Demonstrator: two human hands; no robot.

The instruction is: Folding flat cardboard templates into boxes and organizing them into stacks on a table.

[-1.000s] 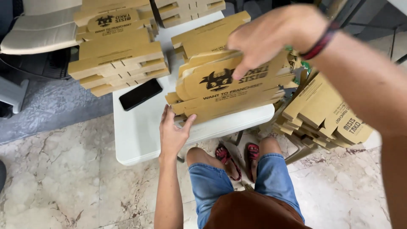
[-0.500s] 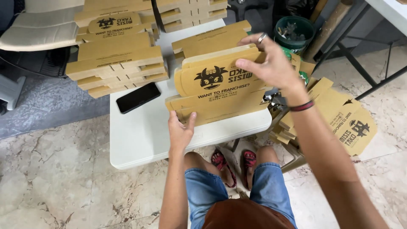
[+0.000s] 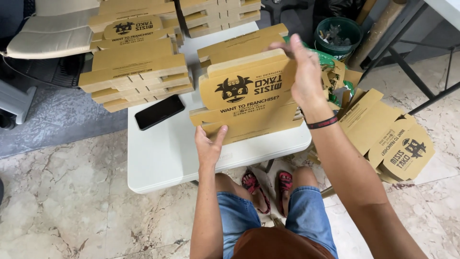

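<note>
On the white table (image 3: 163, 158), the left hand (image 3: 209, 144) pressed open against the near edge of the flat brown box blank (image 3: 247, 100) while the right hand (image 3: 304, 72) pinched its far flap, and folding cleanly seemed to need that edge pinned.

box blank (image 3: 249, 96) — matt brown cardboard | table (image 3: 163, 158) — smooth white plastic | phone (image 3: 159, 111) — glossy black
</note>
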